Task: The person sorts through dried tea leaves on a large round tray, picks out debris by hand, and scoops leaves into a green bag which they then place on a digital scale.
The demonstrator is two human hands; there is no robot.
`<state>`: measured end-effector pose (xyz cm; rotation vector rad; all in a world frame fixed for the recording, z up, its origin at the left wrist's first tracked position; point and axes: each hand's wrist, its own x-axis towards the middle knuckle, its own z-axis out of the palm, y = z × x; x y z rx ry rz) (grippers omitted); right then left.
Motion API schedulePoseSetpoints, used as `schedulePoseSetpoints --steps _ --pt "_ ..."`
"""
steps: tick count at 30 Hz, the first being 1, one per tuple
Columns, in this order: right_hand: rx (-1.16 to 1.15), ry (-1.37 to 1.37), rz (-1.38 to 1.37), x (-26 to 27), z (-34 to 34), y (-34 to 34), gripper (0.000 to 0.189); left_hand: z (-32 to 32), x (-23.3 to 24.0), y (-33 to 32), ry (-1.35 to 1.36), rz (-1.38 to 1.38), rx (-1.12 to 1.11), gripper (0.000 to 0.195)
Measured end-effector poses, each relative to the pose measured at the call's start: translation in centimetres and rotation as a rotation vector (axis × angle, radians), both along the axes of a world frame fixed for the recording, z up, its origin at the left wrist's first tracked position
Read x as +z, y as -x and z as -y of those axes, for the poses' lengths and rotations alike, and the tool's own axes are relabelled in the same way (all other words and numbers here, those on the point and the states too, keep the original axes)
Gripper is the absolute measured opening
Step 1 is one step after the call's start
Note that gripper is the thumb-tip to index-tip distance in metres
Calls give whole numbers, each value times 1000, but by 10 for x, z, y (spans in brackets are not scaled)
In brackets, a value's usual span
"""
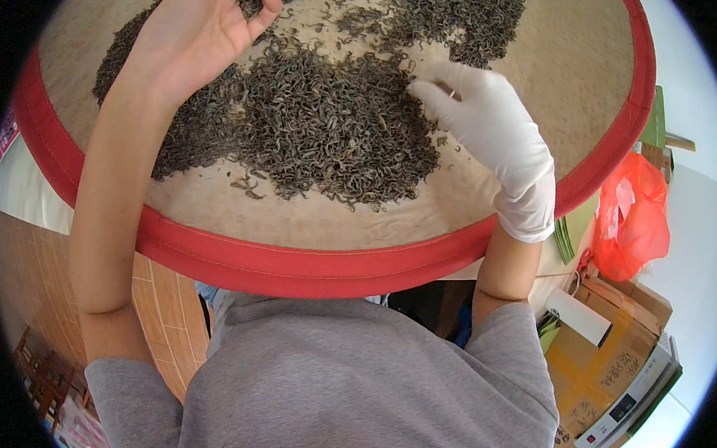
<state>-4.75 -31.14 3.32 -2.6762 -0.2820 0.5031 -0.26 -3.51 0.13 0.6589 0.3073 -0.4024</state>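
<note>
A round, cloth-lined tray with a red fabric rim (336,271) lies before me, bearing heaps of dark, curled dried leaves that look like tea (335,122). My bare left hand (221,36) is palm up over the upper left heaps, its fingers curled and partly cut off by the picture's top; whether it holds anything is hidden. At the right edge of the middle heap, my right hand (480,114) wears a white glove, thumb and fingers bent toward the leaves. Its fingertips touch or nearly touch them, and I cannot tell if they pinch any.
Right of the tray are a red plastic bag (632,216), a cardboard box (596,357) with writing, a white roll (578,317) and a white-and-black device (626,401). Wooden furniture (50,380) stands at the lower left on a wood-look floor (168,307).
</note>
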Motion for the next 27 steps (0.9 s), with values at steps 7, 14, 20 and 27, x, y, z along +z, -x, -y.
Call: schedulePoseSetpoints --steps 7,14,20,27 --pt "-75 -551 -313 1 -24 12 17 -1 -3 0 -9 18 -12 17" --pt "123 -351 66 -6 -9 7 16 0 -4 -2 15 23 -24 18" --pt "485 -397 177 -11 -17 11 34 -2 -4 -2 38 19 -38 18" --pt "679 -237 265 -9 -31 22 30 -1 -3 1 38 19 -36 18"
